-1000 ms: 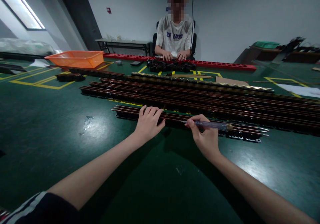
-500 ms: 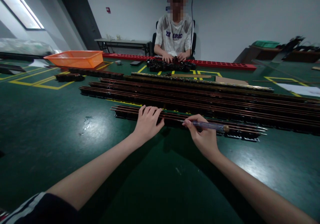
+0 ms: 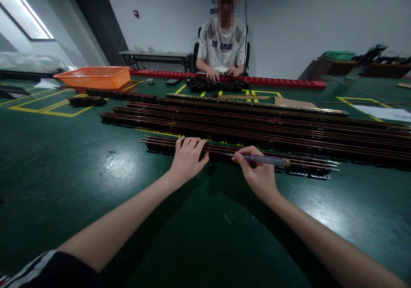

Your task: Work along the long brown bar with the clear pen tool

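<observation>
Both hands remain in place as 0.5 s earlier. Left hand presses flat, fingers spread, on the nearest rail strip; right hand pinches a screwdriver against it. Bare green table lies open leftward.

- Bare green tabletop lay open across the lower frame.
- Long dark copper-striped rails barred the middle, left to right.
- An orange plastic basket blocked the upper left.
</observation>
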The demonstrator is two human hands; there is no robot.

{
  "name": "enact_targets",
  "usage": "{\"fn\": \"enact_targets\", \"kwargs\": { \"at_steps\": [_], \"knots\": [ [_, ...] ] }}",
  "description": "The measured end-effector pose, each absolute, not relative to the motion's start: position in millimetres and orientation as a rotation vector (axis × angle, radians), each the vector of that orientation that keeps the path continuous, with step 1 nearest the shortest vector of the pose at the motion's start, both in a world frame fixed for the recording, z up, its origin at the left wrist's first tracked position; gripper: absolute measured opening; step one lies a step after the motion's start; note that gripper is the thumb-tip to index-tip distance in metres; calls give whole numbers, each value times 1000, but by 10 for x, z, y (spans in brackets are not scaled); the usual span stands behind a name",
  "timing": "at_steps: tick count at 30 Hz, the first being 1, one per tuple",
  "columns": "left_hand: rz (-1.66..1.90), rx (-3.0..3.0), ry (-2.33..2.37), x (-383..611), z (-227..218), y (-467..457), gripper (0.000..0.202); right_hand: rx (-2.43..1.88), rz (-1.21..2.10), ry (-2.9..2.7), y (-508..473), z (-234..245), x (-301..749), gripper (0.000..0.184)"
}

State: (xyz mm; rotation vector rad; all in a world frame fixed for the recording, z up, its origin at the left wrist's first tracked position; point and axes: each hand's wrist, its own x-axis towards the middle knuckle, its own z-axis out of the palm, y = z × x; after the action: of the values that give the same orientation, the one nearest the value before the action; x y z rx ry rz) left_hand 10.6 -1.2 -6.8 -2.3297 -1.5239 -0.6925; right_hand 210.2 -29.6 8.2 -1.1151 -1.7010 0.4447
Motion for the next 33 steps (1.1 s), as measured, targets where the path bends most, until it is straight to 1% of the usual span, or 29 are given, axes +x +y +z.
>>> {"fn": "enact_targets", "kwargs": {
  "at_steps": [23,33],
  "knots": [
    [-707,-2348,-1541,115,-45,-41,31,-1121,478,-1717,-290,83,2099,17],
    [-657,-2427,-1480,99,-46,-45,41,-1140,466,-1697,-295,93,2093,17]
  ]
}}
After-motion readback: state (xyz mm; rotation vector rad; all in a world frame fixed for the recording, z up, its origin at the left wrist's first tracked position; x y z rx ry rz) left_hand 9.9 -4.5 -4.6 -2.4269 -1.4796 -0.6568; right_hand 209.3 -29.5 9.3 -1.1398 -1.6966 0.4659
